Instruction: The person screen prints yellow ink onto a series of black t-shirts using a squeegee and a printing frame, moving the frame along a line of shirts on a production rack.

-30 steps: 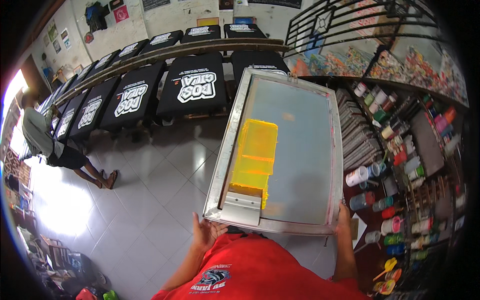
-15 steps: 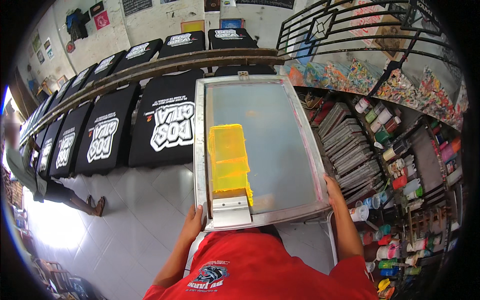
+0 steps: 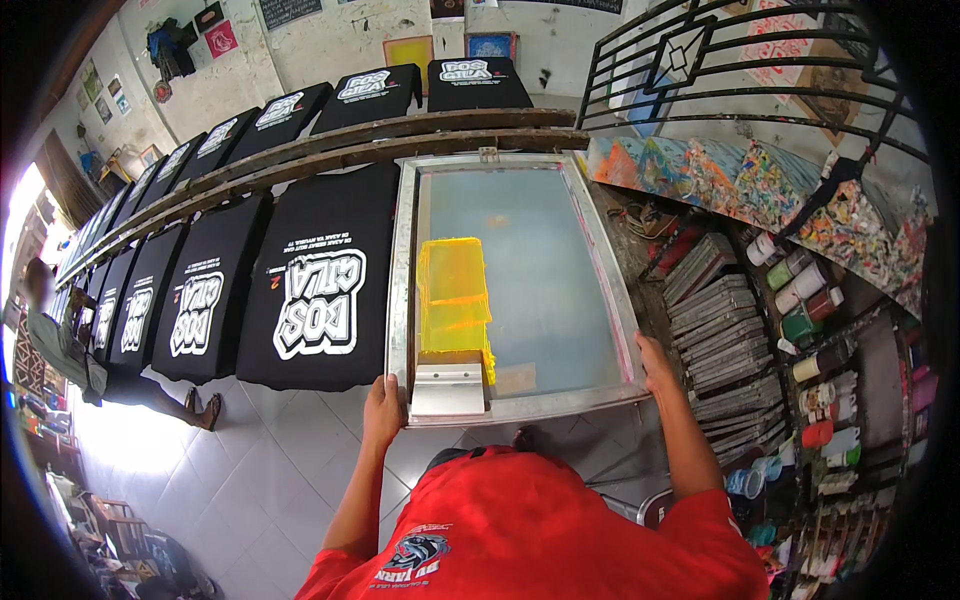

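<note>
A silk-screen frame (image 3: 600, 262) with a metal rim and pale grey mesh is held level before me, its far end close to the rail. My left hand (image 3: 382, 412) is closed on its near left corner. My right hand (image 3: 655, 365) grips the right side near the other corner. Inside the frame, a squeegee (image 3: 448, 390) with a metal holder rests at the near left. Thick yellow ink (image 3: 452, 290) covers a rectangle of mesh beyond it. Whatever lies under the frame is hidden. Immediately left is a black printed T-shirt (image 3: 325, 225) on a board.
More black shirts (image 3: 200, 305) line both sides of a long rail (image 3: 350, 140). At right stand stacked frames (image 3: 715, 330) and shelves with ink pots (image 3: 800, 290). A paint-splattered board (image 3: 720, 180) and a black metal railing (image 3: 740, 70) rise behind. A person (image 3: 75, 340) stands far left.
The frame, with both hands on it, has moved farther from my body and right relative to the shirts. The neighbouring shirt's print now shows whole, while the shirt edge beyond the frame is covered.
</note>
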Available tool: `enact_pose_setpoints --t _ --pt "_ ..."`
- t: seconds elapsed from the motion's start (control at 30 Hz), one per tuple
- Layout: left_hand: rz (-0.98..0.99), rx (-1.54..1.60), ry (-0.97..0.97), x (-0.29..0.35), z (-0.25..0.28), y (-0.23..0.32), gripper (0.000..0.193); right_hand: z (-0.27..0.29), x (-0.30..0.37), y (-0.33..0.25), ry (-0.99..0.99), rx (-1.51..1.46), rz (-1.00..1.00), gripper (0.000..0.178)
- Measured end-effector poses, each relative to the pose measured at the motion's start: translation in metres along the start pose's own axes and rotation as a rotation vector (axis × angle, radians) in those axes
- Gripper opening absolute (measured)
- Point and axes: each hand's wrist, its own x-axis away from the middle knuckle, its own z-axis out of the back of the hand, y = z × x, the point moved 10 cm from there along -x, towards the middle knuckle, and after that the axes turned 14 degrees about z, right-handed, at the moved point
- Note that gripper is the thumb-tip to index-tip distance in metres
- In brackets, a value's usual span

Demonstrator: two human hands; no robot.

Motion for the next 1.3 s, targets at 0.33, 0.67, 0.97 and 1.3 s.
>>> enact_pose_setpoints --t 0.33,0.67,0.97,1.3 --pt "0.076 -0.011 0.018 -0.017 -0.037 0.018 0.043 0.006 -0.049 -0.018 -0.062 0.070 -0.035 0.047" --pt "0.054 -0.148 0.029 -0.040 -0.037 0.027 0.043 -0.008 -0.037 -0.029 -0.015 0.002 -0.098 0.052" --pt "0.108 -0.223 0.061 -0.045 -0.042 0.021 0.041 -0.012 -0.033 -0.072 0.087 0.759 0.327 0.051" --pt "0.030 -0.190 0.069 -0.049 -0.047 0.005 0.036 -0.308 0.126 -0.107 -0.895 0.822 0.894 0.057"
